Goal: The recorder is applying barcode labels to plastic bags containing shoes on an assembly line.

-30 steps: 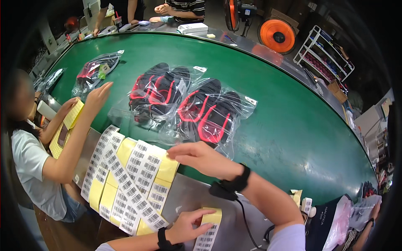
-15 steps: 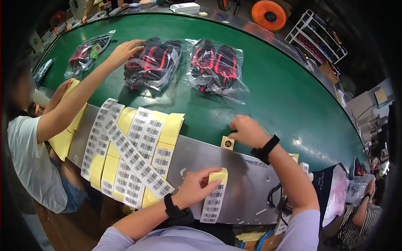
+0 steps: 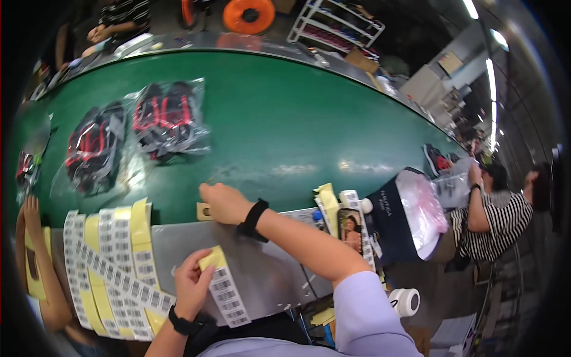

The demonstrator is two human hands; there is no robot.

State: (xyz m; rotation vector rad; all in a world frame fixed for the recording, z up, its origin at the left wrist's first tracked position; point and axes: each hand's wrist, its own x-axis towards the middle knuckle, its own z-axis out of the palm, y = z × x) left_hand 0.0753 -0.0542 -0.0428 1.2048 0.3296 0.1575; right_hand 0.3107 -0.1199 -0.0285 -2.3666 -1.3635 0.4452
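My left hand (image 3: 193, 282) pinches the yellow upper end of a strip of white barcode labels (image 3: 227, 294), which hangs toward the table's near edge. My right hand (image 3: 225, 203) is closed, fingers curled, beside a small tan tag (image 3: 203, 211) at the border of the green surface. The hand covers part of the tag, and whatever its fingers grip is hidden. More barcode label strips on yellow backing (image 3: 122, 268) lie over the metal edge to the left, one of them slanting across the others.
Clear bags of black and red shoes (image 3: 169, 116) lie on the green table (image 3: 285, 107). A co-worker's hands (image 3: 33, 214) are at far left. A phone (image 3: 350, 231), a dark bag (image 3: 389, 211) and a white bottle (image 3: 407, 302) are on the right; a striped-shirted person (image 3: 499, 220) is beyond.
The view has turned right, so the table's contents sit further left. The co-worker's hand has come off the bagged shoes. My right hand now partly covers the tan tag; my left keeps the strip.
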